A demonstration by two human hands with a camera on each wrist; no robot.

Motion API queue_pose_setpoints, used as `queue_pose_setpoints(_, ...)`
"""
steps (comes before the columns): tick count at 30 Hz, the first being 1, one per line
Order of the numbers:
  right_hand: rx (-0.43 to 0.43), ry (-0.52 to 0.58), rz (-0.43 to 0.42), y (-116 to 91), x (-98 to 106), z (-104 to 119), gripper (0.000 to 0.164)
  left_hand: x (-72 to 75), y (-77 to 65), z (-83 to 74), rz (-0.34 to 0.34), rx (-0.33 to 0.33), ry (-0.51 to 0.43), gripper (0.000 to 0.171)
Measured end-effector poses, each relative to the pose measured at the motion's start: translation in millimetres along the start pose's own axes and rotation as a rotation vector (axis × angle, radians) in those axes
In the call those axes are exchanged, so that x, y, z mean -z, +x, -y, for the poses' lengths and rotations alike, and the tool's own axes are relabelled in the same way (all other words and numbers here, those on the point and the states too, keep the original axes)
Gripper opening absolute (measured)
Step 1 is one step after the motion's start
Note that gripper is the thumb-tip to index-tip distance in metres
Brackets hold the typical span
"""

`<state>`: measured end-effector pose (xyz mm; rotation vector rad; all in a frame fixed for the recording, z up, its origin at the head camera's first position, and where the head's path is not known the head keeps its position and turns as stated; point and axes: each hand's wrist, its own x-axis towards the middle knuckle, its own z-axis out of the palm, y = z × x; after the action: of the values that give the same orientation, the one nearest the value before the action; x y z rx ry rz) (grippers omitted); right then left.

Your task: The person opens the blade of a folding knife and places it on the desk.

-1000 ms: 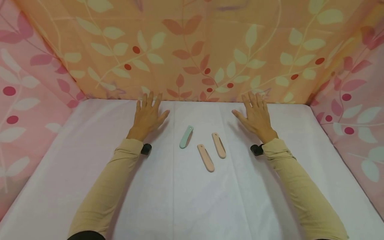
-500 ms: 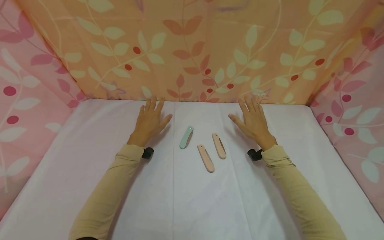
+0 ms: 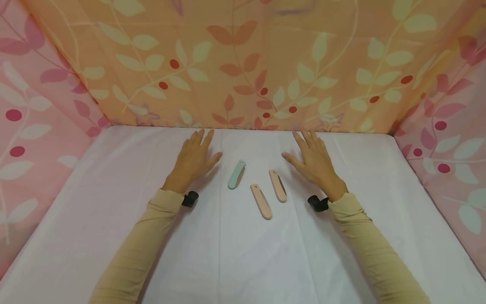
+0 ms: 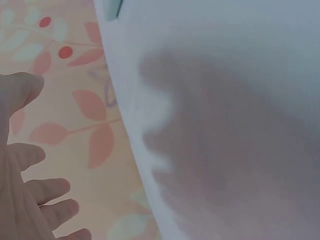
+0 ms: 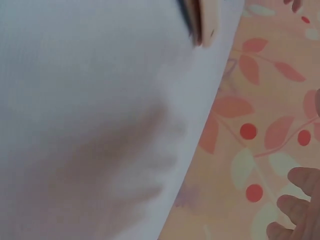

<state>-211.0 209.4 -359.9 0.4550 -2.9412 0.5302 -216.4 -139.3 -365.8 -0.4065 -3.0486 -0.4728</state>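
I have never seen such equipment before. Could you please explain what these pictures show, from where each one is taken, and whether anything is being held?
There is no machine doing the work here, only a person's left hand and right hand, both bare. The wide view comes from a camera worn on the head, looking forward and down. The two other current views come from wrist cameras, probably the small black devices, each looking at its own hand's work. On the white cloth lie a green knife, a nearer peach knife and a farther peach knife; they look like folded pocketknives. The hands are open on either side of them, and neither holds anything.
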Motion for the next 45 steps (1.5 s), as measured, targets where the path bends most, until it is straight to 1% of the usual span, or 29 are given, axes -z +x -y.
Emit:
queue_pose_setpoints(5, 0.021, 0.043, 0.028, -3.2, -3.0, 8.4, 0.081, 1.5, -5.1, -6.9, 0.0, -0.022, -0.024, 0.077)
queue_pose_setpoints(10, 0.034, 0.085, 0.042, -5.6, -5.4, 16.0, 0.08, 0.5, -8.9, -10.7, -0.007, -0.04, -0.034, 0.077)
queue_pose_setpoints(14, 0.034, 0.094, 0.047, -6.6, -7.1, 21.7, 0.081, -1.3, -11.1, -13.2, -0.004, -0.05, -0.047, 0.076)
queue_pose_setpoints(24, 0.067, 0.152, 0.091, -6.5, -12.1, 37.8, 0.08, -5.1, -16.0, -20.1, 0.046, -0.075, -0.103, 0.071)
queue_pose_setpoints(27, 0.069, 0.171, 0.111, -6.7, -13.8, 43.0, 0.081, -7.1, -17.6, -20.9, 0.052, -0.088, -0.133, 0.07)
queue_pose_setpoints(34, 0.076, 0.22, 0.145, -6.8, -18.9, 56.7, 0.078, -10.1, -20.3, -22.6, 0.092, -0.096, -0.219, 0.068)
queue_pose_setpoints(40, 0.1, 0.236, 0.166, -5.2, -25.1, 65.1, 0.076, -10.1, -21.1, -25.7, 0.107, -0.107, -0.241, 0.066)
queue_pose_setpoints(45, 0.101, 0.257, 0.185, -5.5, -29.5, 69.0, 0.076, -10.9, -21.0, -28.4, 0.136, -0.106, -0.247, 0.064)
